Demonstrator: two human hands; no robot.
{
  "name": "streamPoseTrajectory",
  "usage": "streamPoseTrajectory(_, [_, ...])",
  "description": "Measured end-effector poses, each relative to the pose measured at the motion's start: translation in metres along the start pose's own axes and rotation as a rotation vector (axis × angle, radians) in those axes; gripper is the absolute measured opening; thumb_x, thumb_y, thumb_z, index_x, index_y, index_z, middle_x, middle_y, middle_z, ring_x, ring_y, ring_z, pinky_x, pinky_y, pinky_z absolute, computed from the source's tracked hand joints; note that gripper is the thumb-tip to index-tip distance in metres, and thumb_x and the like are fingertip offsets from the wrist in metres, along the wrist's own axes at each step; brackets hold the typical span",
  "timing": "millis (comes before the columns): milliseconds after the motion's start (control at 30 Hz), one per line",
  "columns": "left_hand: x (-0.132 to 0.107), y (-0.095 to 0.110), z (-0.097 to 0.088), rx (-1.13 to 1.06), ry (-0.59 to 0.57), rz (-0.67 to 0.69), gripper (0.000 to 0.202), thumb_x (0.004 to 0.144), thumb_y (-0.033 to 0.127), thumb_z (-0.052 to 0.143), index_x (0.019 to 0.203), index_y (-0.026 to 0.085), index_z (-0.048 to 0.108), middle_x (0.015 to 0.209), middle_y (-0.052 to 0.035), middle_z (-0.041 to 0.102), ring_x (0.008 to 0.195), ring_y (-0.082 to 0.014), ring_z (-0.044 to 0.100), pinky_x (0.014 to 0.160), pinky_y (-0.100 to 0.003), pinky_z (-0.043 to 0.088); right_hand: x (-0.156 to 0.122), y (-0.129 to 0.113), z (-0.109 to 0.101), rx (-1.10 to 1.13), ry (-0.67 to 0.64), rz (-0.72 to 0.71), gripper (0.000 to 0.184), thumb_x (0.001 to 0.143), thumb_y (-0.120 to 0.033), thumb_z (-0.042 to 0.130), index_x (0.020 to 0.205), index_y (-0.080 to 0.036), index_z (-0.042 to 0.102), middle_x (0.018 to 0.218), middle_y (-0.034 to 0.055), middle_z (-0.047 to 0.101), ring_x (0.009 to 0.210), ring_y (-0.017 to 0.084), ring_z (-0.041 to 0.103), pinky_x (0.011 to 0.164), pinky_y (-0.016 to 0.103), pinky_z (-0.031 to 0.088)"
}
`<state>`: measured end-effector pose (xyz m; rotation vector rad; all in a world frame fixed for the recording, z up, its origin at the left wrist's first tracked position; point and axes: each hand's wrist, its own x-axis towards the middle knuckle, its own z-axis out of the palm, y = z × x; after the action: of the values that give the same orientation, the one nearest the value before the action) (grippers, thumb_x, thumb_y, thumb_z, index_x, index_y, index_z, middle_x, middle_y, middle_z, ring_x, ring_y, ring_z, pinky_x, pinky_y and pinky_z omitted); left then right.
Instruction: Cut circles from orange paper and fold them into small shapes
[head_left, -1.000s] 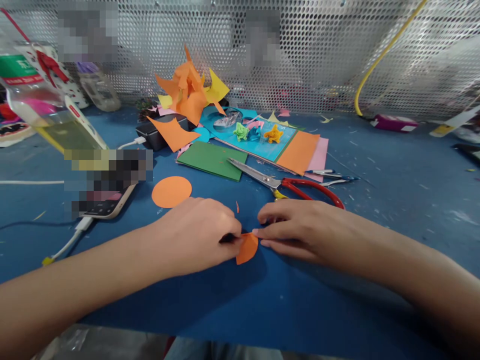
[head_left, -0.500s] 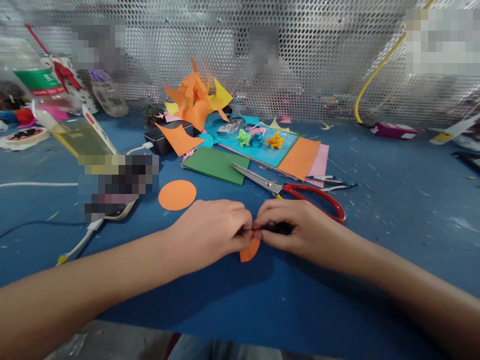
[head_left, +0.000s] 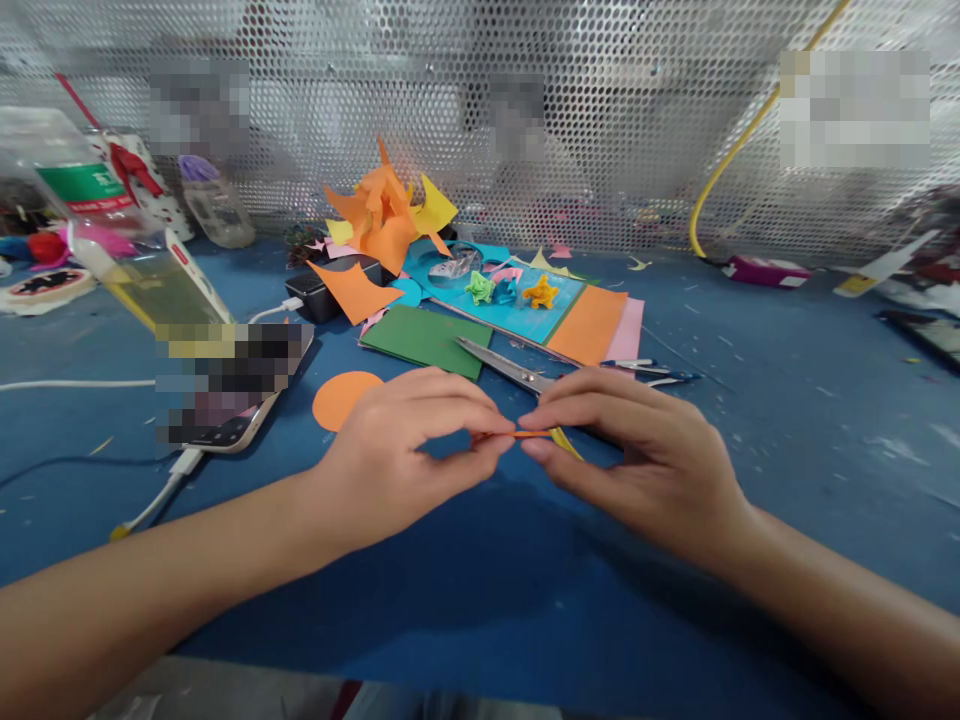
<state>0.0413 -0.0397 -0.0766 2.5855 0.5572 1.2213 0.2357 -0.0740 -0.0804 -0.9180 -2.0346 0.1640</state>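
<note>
My left hand and my right hand meet at the fingertips above the blue table. Both pinch a small orange paper piece, seen edge-on as a thin strip between thumbs and forefingers. It is lifted off the table. An orange paper circle lies flat just behind my left hand. Scissors with red handles lie behind my right hand, the handles hidden by it.
A phone on a white cable lies at the left. Behind are green, blue, orange and pink paper sheets, small folded stars, an orange-yellow paper heap, a plastic bottle, tweezers and a perforated metal wall.
Both hands have lifted the orange piece off the table and turned it edge-on. The right hand now covers the scissors' red handles.
</note>
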Motion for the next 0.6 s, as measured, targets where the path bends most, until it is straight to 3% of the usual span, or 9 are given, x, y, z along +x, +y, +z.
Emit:
streamPoseTrajectory(233, [0.0014, 0.0046, -0.001, 0.001, 0.053, 0.069, 0.008, 0.074, 0.009, 0.066, 0.077, 0.017, 0.066, 0.074, -0.0017, 0.069, 0.067, -0.0091, 0.061, 0.064, -0.023, 0.051, -0.001, -0.0052, 0.0037, 0.098, 0.068, 0.019, 0.012, 0.073, -0.011, 0.067, 0.079, -0.021, 0.066, 0.076, -0.0014, 0.067, 0.069, 0.009, 0.062, 0.065, 0.017, 0.051])
streamPoseTrajectory(600, [0.0019, 0.0089, 0.0005, 0.039, 0.098, 0.094, 0.012, 0.073, 0.009, 0.064, 0.073, 0.021, 0.064, 0.069, 0.0009, 0.069, 0.061, -0.0103, 0.062, 0.06, -0.026, 0.052, -0.002, -0.0033, 0.0047, 0.122, 0.036, 0.011, 0.014, 0.075, -0.007, 0.063, 0.08, -0.02, 0.068, 0.076, -0.0003, 0.067, 0.069, 0.009, 0.062, 0.064, 0.018, 0.052])
